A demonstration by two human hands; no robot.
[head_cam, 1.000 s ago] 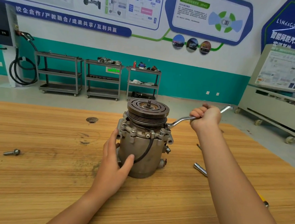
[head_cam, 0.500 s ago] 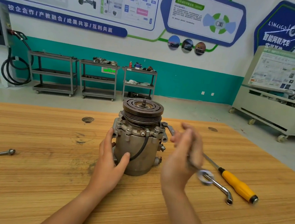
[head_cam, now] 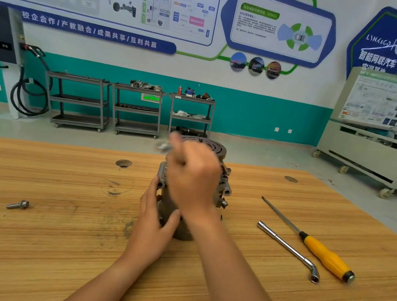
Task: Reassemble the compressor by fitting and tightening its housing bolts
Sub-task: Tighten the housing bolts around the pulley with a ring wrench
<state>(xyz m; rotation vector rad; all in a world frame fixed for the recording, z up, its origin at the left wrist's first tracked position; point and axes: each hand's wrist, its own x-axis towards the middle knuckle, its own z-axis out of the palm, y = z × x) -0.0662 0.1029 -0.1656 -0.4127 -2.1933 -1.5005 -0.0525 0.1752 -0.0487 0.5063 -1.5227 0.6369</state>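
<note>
left hand [head_cam: 155, 223] with fingers wrapped round upright compressor [head_cam: 223, 185] on counter [head_cam: 42, 245], right hand [head_cam: 192, 180] with fingers curled on a metal piece [head_cam: 162, 146] (blurred), socket wrench [head_cam: 287, 247] and screwdriver [head_cam: 322, 255] lying nearby

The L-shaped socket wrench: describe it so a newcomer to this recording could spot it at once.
On the wooden table, look right of the upright compressor, where two long tools lie side by side. The socket wrench is the left one: all bare steel, bent at its near end, whereas the screwdriver beside it has a yellow handle.
</note>
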